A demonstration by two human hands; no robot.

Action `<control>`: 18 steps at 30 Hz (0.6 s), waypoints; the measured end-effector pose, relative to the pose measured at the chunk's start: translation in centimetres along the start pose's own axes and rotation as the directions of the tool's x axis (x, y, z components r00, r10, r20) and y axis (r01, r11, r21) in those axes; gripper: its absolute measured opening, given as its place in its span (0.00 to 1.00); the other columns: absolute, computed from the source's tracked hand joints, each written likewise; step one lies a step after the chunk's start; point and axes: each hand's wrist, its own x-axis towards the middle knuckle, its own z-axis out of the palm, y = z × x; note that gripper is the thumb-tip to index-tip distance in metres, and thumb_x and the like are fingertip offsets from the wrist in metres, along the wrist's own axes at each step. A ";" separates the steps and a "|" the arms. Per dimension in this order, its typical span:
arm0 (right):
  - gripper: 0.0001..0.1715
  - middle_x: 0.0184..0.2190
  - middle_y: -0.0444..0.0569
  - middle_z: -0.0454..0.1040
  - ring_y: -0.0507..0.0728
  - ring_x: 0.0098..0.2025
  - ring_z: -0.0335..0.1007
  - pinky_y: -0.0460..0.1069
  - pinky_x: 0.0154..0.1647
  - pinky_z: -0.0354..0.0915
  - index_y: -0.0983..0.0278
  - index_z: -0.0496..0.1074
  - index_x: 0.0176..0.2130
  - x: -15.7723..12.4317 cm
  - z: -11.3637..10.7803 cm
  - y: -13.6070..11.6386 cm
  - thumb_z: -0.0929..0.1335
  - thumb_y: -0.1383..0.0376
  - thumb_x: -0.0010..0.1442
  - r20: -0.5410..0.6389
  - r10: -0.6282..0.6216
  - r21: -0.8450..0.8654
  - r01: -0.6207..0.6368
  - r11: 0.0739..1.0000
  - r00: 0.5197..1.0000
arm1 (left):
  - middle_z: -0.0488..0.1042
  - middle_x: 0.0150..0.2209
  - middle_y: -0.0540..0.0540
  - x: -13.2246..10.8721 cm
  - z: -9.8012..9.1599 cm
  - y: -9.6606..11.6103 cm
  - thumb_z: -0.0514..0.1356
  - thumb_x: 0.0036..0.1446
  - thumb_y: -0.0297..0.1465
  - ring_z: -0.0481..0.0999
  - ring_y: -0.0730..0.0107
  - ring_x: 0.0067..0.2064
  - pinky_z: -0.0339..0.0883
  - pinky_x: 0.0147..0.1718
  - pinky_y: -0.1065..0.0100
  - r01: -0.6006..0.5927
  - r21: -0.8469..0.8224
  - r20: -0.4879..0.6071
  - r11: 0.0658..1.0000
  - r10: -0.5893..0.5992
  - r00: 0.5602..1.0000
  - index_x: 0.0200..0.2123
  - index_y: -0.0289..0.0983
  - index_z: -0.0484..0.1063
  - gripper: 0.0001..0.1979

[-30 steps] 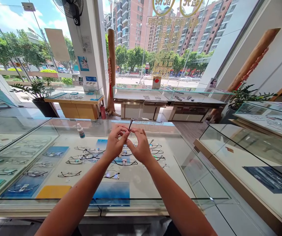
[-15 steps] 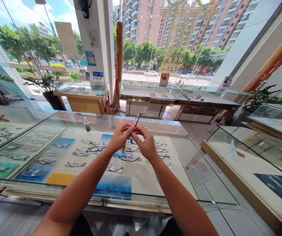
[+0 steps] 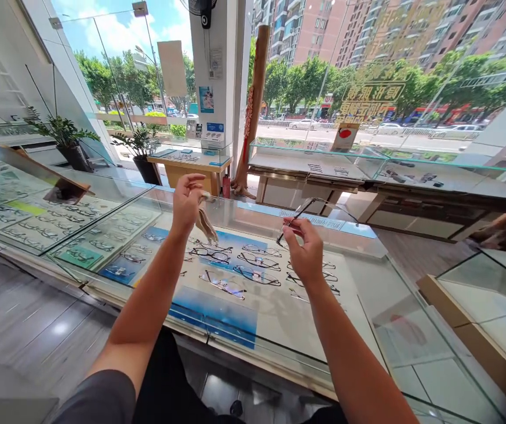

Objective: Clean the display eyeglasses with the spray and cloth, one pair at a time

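While the hands stand apart over the tabletop (image 3: 299, 324), glasses (image 3: 305, 208): aloft in R hand (image 3: 303, 244), above the far part of the glass surface, frame jutting out to the R; I'm watching by remote feed.
R-hand fingers: closed on one dark temple, thumb opp. index side; exact contact pts partly hidden, so I can't call how firm.
L hand (image 3: 186, 203): raised, fingers part-curled w/ cloth (image 3: 206, 227) in their hold; can't tell which fingers pinch it.
Cloth: tan, limp, lower end dangling above the display pairs (image 3: 257, 262), which show through the glass.
Temple: my main worry. One-sided hold leaves the rest of the frame unsupported; a slack pinch or quick wrist turn could let it rotate or drop.
Hinge: may strain if the far side gets knocked, b/c all the load sits at one end.
Lenses: could scuff if they hit the tabletop, or smudge if bare fingers stray onto them.
Cloth end: loose hang could slip free or drag on the tabletop if L hand dips.
Gap btw hands: wide now; 0.5 s ago they met mid-frame, both at the glasses.
Cloth vs. prev. frame: then mostly hidden, a bit showing below the hands; now out to the L, well apart from the glasses.
View: swung L since; the far-L potted plant (image 3: 65, 138), cut off at the edge prev., now shows whole.
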 end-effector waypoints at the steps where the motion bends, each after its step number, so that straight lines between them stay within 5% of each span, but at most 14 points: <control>1: 0.13 0.50 0.54 0.85 0.63 0.52 0.83 0.61 0.56 0.80 0.59 0.81 0.50 0.0 0.0 -0.1 0.71 0.56 0.71 0.001 -0.005 -0.003 0.005 1.000 1.000 | 0.78 0.48 0.43 0.8 -1.4 -0.8 0.60 0.51 0.25 0.77 0.62 0.47 0.77 0.49 0.61 -0.042 0.104 -0.040 0.994 0.046 0.998 0.49 0.42 0.79 0.21; 3: 0.13 0.50 0.54 0.85 0.63 0.52 0.83 0.62 0.56 0.80 0.59 0.82 0.50 0.0 0.1 -0.1 0.71 0.56 0.71 0.007 -0.013 -0.007 0.013 1.000 1.000 | 0.79 0.54 0.42 1.8 -4.1 -2.5 0.59 0.50 0.23 0.78 0.59 0.54 0.74 0.60 0.56 -0.028 0.309 -0.070 0.951 0.053 0.996 0.49 0.40 0.78 0.22; 5: 0.13 0.50 0.54 0.85 0.63 0.51 0.83 0.62 0.56 0.80 0.59 0.82 0.49 0.0 0.2 -0.1 0.71 0.56 0.71 0.013 -0.017 -0.011 0.017 1.000 1.000 | 0.78 0.57 0.40 2.1 -6.2 -4.5 0.58 0.52 0.23 0.78 0.57 0.57 0.72 0.64 0.54 0.094 0.480 -0.050 0.872 -0.080 0.996 0.50 0.39 0.77 0.22; 8: 0.14 0.50 0.54 0.85 0.63 0.51 0.83 0.62 0.55 0.80 0.59 0.82 0.50 -0.1 0.2 -0.1 0.71 0.55 0.71 0.023 -0.014 -0.016 0.014 1.000 1.000 | 0.78 0.57 0.36 1.5 -8.1 -7.2 0.59 0.52 0.23 0.77 0.52 0.58 0.70 0.65 0.49 0.193 0.563 -0.051 0.803 -0.199 0.979 0.47 0.37 0.77 0.18; 18: 0.14 0.48 0.54 0.85 0.63 0.49 0.83 0.62 0.53 0.81 0.60 0.82 0.49 -0.1 0.4 0.4 0.70 0.55 0.71 0.028 -0.011 -0.031 0.012 0.999 1.000 | 0.77 0.58 0.31 0.9 -7.3 -13.3 0.74 0.44 0.32 0.74 0.36 0.64 0.66 0.62 0.42 0.355 0.683 -0.034 0.639 -0.457 0.889 0.49 0.41 0.75 0.27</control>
